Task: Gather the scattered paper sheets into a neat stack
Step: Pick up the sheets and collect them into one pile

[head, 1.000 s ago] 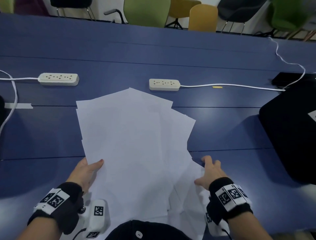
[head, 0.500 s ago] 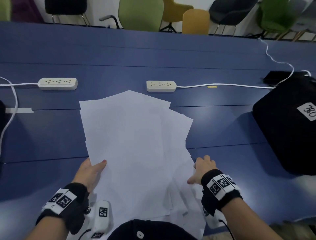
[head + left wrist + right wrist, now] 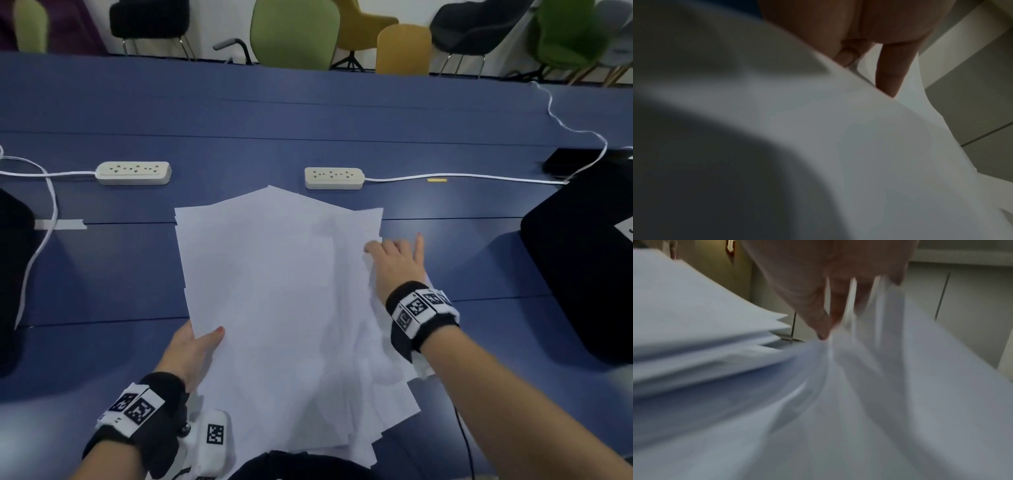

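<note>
Paper sheets [image 3: 284, 308]: fanned, overlapping, on blue table [image 3: 445, 130] near front edge. Left hand [image 3: 191, 353]: thumb on top, fingers beneath, pinching left edge. Right hand [image 3: 394, 263]: thumb and fingertips [image 3: 823, 331] pinching right-edge sheets, little finger extended.

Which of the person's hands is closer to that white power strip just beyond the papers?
Right. The right hand lies at the papers' far right edge, near the power strip; the left hand grips their near left edge.
</note>
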`<state>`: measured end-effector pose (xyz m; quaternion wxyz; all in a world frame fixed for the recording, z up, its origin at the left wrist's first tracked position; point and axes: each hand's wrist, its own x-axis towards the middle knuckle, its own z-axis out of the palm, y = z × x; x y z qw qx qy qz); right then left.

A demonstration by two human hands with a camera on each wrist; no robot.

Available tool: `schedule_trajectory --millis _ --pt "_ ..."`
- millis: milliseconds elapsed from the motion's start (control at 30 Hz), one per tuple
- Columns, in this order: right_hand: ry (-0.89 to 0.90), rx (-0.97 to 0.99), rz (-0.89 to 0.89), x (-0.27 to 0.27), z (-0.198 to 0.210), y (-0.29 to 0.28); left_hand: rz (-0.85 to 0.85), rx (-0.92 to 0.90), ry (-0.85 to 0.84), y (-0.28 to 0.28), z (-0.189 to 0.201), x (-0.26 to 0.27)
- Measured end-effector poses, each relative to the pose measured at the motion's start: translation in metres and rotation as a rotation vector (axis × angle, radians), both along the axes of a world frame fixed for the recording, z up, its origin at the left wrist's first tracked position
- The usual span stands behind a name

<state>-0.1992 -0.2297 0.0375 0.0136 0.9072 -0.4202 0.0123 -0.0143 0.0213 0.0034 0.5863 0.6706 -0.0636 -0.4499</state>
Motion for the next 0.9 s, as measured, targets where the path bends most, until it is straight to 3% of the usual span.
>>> schedule_trajectory --millis 67,167,233,267,333,400,600,667,767,900 --pt "-0.222 -0.046 -0.043 0.010 -0.003 0.006 0.011 0.002 0.010 0.000 -0.002 0.002" --pt "-0.467 0.224 -0.427 -0.005 -0.004 0.022 0.021 -0.003 0.021 0.001 -0.005 0.003" --pt "-0.463 0.466 -0.690 -0.030 -0.010 0.038 0.022 -0.007 0.040 0.002 -0.004 0.003" --pt "-0.361 0.596 -0.760 -0.043 -0.016 0.049 0.023 -0.017 0.048 0.002 -0.003 0.002" --pt "-0.064 0.768 -0.758 -0.060 -0.030 0.066 0.027 -0.031 0.059 0.002 -0.002 0.003" --pt "0.100 0.761 -0.654 -0.063 -0.045 0.072 0.019 -0.022 0.066 0.001 -0.002 0.006" --pt "0.019 0.624 -0.200 -0.029 -0.052 0.044 -0.010 0.005 0.076 -0.003 -0.002 0.009" --pt "-0.130 0.552 -0.321 -0.024 -0.046 0.040 0.000 0.005 0.070 -0.002 -0.001 0.009" --pt "-0.299 0.532 -0.693 -0.022 -0.033 0.039 0.047 0.001 0.061 0.004 -0.002 0.015" --pt "-0.436 0.767 -0.713 -0.007 -0.026 0.041 0.035 0.022 0.043 0.003 -0.003 0.017"
